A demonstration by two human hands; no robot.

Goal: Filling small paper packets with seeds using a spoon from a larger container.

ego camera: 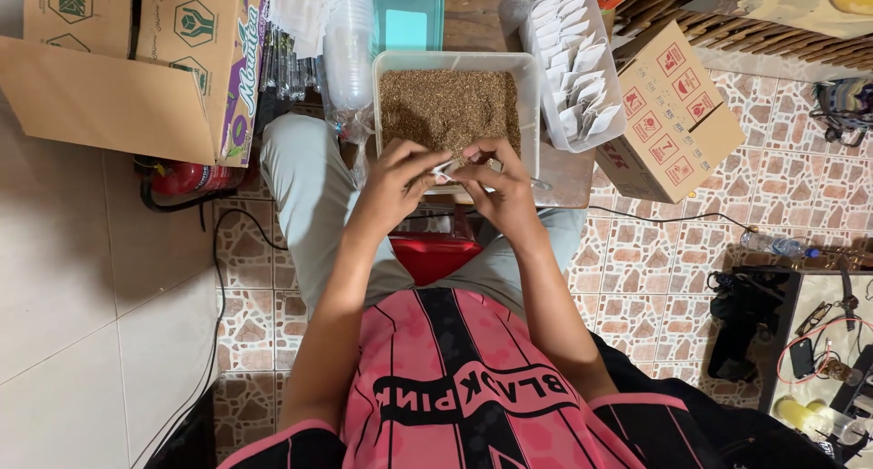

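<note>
Both hands meet just before the tray of brown granules point(450, 105). Left hand point(400, 183) and right hand point(500, 192) pinch a small white paper sachet point(447, 169) between fingertips. Light, flimsy, tears easily; best held by its edges.

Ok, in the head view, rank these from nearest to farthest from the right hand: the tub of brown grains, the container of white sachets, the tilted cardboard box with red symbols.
1. Tub of brown grains: just beyond the right hand, which overlaps its near rim.
2. Container of white sachets: beside the tub, on the right side.
3. Tilted cardboard box: farther right, past the sachets.
</note>
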